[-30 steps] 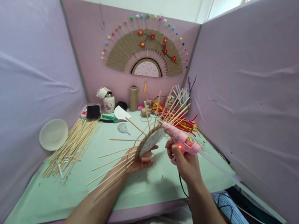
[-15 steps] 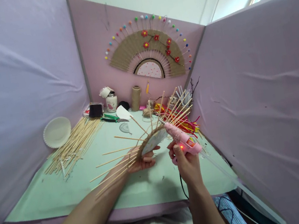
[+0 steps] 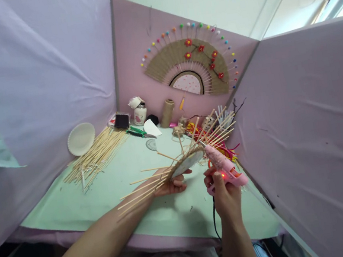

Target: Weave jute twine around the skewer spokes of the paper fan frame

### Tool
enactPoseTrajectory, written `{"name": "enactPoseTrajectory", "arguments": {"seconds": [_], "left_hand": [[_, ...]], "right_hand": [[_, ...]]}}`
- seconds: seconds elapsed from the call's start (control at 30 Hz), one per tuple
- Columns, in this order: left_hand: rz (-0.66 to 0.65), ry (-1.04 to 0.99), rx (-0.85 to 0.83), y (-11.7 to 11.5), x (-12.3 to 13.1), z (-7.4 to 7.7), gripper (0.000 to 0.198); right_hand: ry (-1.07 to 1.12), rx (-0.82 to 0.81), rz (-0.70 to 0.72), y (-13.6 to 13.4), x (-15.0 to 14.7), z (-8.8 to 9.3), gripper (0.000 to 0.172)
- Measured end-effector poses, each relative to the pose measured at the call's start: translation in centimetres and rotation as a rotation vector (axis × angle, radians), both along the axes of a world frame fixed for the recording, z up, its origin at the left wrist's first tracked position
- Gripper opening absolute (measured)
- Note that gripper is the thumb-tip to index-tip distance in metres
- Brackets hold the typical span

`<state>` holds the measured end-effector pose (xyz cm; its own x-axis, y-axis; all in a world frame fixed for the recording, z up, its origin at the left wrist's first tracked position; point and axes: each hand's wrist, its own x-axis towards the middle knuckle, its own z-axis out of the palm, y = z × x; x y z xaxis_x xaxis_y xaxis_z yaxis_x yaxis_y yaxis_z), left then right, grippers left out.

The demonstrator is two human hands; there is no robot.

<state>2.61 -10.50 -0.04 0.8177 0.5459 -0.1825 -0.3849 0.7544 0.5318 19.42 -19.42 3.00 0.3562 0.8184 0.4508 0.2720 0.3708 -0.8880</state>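
My left hand [image 3: 173, 184] holds up a half-round fan base [image 3: 188, 163] from below, its fingers curled at the underside. Twine edges the base, and thin wooden sticks [image 3: 150, 185] radiate from its rim to the left and to the upper right. In my right hand [image 3: 222, 188] is a pink hot glue gun [image 3: 225, 165] with a red light lit. Its metal nozzle points up and left, close to the base's right rim; whether it touches cannot be made out. A black cord runs down from the grip.
Loose wooden sticks [image 3: 100, 155] lie in a pile at the left beside a white scalloped plate [image 3: 81, 139]. Behind are green-handled pruners [image 3: 139, 132], a protractor [image 3: 151, 145], a jar [image 3: 139, 114] and a twine roll [image 3: 167, 113]. A finished fan [image 3: 187, 57] hangs on the back panel.
The view has swung, so the whole scene sits farther right and slightly lower. Both hands still grip the same things, with the glue gun's nozzle still close to the fan base's rim.
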Motion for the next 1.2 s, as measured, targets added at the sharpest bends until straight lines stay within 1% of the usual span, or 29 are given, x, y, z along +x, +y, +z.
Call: {"name": "enactPoseTrajectory", "arguments": {"seconds": [0.13, 0.33, 0.47, 0.63, 0.77, 0.9, 1.0, 1.2], "left_hand": [[-0.021, -0.027, -0.009, 0.0, -0.2, -0.1, 0.038], [-0.039, -0.051, -0.009, 0.2, -0.1, -0.6, 0.035], [-0.039, -0.059, -0.009, 0.4, -0.1, -1.0, 0.032], [-0.083, -0.043, -0.034, 0.8, 0.0, -1.2, 0.031], [-0.103, -0.055, -0.027, 1.0, 0.0, -1.3, 0.03], [-0.126, -0.057, -0.004, 1.2, 0.0, -1.5, 0.03], [-0.116, -0.063, 0.02, 1.2, -0.1, -1.6, 0.032], [-0.116, -0.053, 0.023, 1.1, 0.0, -1.5, 0.029]], "right_hand": [[0.089, -0.038, 0.03, 0.0, -0.1, -0.1, 0.038], [0.109, -0.039, 0.01, 0.1, -0.2, -0.4, 0.039], [0.082, -0.023, 0.003, 0.0, -0.2, -0.1, 0.039], [0.008, -0.009, -0.041, -0.2, -0.3, 0.1, 0.042], [0.007, -0.02, -0.071, -0.1, -0.4, 0.2, 0.04], [0.016, -0.015, -0.058, -0.2, -0.5, 0.4, 0.039], [0.011, -0.008, -0.053, -0.2, -0.5, 0.5, 0.039], [0.018, -0.009, -0.048, -0.2, -0.5, 0.4, 0.038]]}}
